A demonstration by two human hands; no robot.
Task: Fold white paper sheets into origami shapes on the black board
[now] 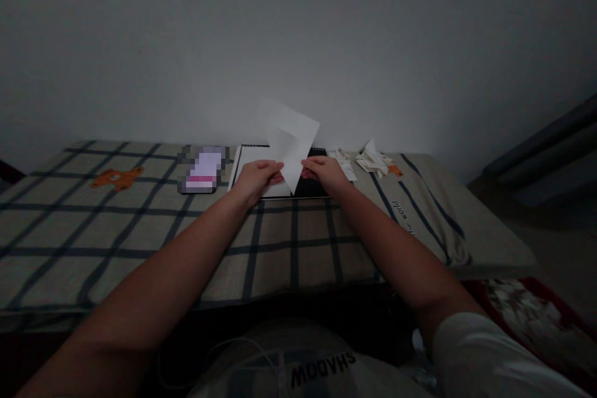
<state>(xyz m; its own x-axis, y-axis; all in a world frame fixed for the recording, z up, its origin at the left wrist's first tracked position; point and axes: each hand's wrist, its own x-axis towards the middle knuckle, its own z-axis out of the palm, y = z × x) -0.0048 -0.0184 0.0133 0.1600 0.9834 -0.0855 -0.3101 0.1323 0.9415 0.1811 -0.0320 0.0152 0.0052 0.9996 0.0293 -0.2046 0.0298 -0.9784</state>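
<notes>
A white sheet of paper [293,144] is held up between my two hands, folded or creased and narrowing to a point at the bottom. On its left edge my left hand [259,179] pinches the paper with closed fingers. My right hand [325,173] pinches the opposite edge in the same way. Beneath the hands lies a spiral-bound notebook or pad [247,158] with a white page on the left and a black part on the right. The raised paper hides some of it.
A phone [205,169], blurred out, lies left of the pad on the checked tablecloth [153,224]. Torn or crumpled paper pieces [372,159] lie to the right. Behind the table stands a grey wall [298,31]. A red container with scraps [527,311] sits low at the right.
</notes>
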